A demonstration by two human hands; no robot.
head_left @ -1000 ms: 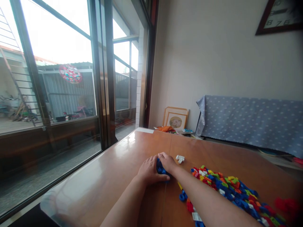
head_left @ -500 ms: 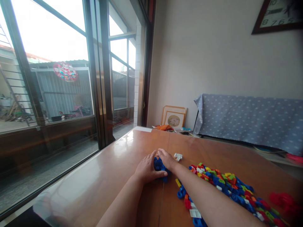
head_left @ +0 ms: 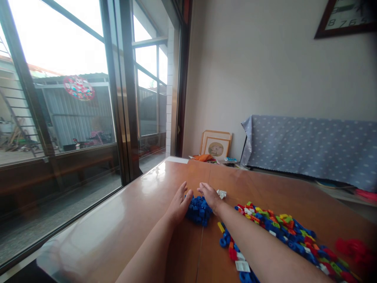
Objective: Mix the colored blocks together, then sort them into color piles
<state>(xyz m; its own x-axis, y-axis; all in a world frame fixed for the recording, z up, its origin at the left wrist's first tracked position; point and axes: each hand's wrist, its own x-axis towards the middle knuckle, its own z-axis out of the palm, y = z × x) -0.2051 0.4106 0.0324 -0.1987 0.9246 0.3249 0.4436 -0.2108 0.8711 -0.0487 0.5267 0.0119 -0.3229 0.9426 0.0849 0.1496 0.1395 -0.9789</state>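
A small heap of blue plastic building pieces [head_left: 199, 211] lies on the wooden table between my two hands. My left hand [head_left: 179, 203] is at the heap's left side, thumb raised and fingers stretched forward, holding nothing. On the right side, my right hand [head_left: 209, 197] rests against the heap's edge with its fingers loosely bent and apart; nothing shows in its grasp. Just beyond the right hand sit a few white pieces [head_left: 222, 193].
A long pile of mixed coloured pieces [head_left: 282, 228] stretches along the right of the table [head_left: 141, 236], partly behind my right forearm. Red pieces [head_left: 353, 250] lie at the far right. Picture frames [head_left: 216, 144] lean on the wall; a glass door [head_left: 73, 118] stands left.
My left hand has drawn back to the left and lifted its thumb off the blue pieces, so more of the heap shows. The right hand has barely moved.
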